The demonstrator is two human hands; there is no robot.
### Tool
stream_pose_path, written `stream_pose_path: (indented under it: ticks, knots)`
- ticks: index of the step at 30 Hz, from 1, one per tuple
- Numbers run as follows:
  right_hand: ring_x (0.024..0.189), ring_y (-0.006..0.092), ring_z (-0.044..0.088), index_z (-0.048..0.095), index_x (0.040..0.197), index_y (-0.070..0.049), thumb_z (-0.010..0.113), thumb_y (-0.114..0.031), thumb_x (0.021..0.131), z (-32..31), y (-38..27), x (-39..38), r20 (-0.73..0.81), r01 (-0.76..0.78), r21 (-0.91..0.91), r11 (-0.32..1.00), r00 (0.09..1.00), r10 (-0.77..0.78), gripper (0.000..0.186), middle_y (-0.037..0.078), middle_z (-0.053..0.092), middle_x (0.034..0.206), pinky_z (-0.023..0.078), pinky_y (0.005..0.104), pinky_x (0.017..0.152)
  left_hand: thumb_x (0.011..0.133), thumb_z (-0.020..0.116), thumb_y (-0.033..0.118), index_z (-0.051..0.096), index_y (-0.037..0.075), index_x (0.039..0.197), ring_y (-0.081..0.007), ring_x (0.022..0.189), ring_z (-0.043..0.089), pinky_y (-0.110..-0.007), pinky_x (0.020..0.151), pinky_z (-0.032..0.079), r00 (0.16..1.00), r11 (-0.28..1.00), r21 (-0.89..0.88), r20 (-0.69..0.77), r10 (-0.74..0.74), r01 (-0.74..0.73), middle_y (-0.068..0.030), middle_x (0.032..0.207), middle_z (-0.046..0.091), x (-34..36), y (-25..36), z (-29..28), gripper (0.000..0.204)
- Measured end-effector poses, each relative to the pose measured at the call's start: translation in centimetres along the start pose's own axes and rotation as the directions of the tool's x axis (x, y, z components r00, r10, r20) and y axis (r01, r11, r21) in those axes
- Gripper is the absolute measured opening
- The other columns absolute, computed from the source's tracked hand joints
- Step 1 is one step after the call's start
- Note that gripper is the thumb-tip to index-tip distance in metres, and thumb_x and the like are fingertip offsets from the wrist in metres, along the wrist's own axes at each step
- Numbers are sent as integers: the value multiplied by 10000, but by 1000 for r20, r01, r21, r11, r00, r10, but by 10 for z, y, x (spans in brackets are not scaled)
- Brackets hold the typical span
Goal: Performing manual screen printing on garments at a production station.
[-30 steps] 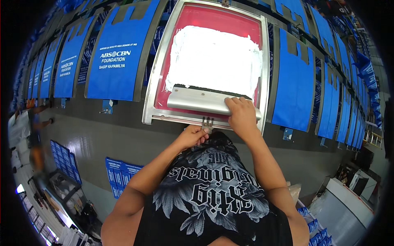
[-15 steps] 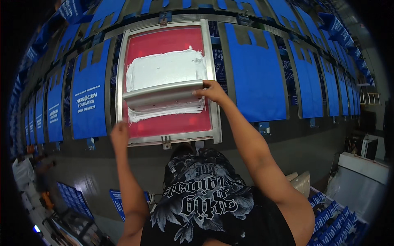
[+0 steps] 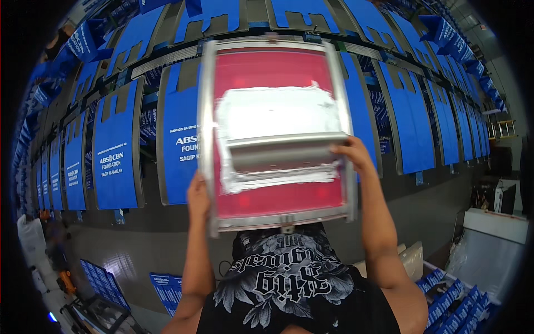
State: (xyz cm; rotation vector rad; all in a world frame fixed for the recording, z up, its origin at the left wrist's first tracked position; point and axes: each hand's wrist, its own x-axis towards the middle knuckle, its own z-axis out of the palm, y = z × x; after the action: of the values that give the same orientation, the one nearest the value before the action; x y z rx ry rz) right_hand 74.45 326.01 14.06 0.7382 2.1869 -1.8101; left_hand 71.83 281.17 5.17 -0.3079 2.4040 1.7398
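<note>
A screen-printing frame (image 3: pixel 209 106) with metal rails and red mesh (image 3: pixel 272 64) is tilted and blurred over the row of blue bags. White ink (image 3: pixel 278 108) is spread across the mesh. A metal squeegee (image 3: pixel 283 153) rests across the ink. My left hand (image 3: pixel 198 195) is closed on the frame's left rail near its lower corner. At the squeegee's right end, my right hand (image 3: pixel 355 153) is closed, its fingers on the squeegee and its palm beside the right rail. A blue bag (image 3: pixel 181 106) with white print lies just left of the frame.
More printed blue bags (image 3: pixel 114 150) lie on boards to the left. Unprinted blue bags (image 3: pixel 409 122) continue to the right, and another row lies across the far side. A metal rail (image 3: pixel 161 62) runs between the rows. Stacked blue pieces (image 3: pixel 459 300) stand at lower right.
The frame has come up off its bag and shifted right with the squeegee on it, uncovering white print on that bag. My left hand has taken hold of the left rail.
</note>
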Motion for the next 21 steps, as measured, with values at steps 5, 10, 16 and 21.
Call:
stream_pose_path:
  ticks: [5, 10, 16, 21]
  knots:
    - [826, 164, 592, 648, 986, 11, 755, -98, 618, -128, 33, -5, -68, 11, 28, 1000, 998, -9, 398, 84, 651, 901, 432, 282, 799, 949, 486, 313, 548, -35, 1189, -142, 998, 540, -264, 872, 415, 998, 987, -157, 63, -15, 25, -118, 1084, 621, -30, 38, 139, 427]
    - [836, 178, 588, 651, 986, 7, 765, -119, 617, -194, 53, 34, 6, 20, 13, 1000, 1000, -20, 406, 94, 650, 889, 423, 288, 813, 942, 497, 328, 537, -37, 1202, -149, 994, 544, -264, 871, 416, 995, 975, -200, 32, -94, 99, -117, 1081, 621, -49, 50, 200, 449]
    - [838, 196, 606, 645, 1001, 13, 789, -143, 604, -211, 59, 70, 29, 18, -86, 996, 999, -15, 450, 110, 654, 905, 456, 316, 793, 929, 491, 399, 528, -31, 1213, -213, 1099, 532, -299, 947, 389, 988, 990, 13, -74, -139, 140, -167, 1180, 581, -33, 66, 214, 517]
    - [855, 175, 595, 646, 1001, 13, 797, -170, 643, -208, 65, 69, 78, 82, -55, 995, 994, -77, 430, 98, 655, 916, 439, 295, 807, 933, 506, 362, 571, -35, 1161, -157, 979, 555, -267, 850, 428, 983, 977, -163, -98, -153, 136, -127, 1078, 621, -32, 46, 221, 462]
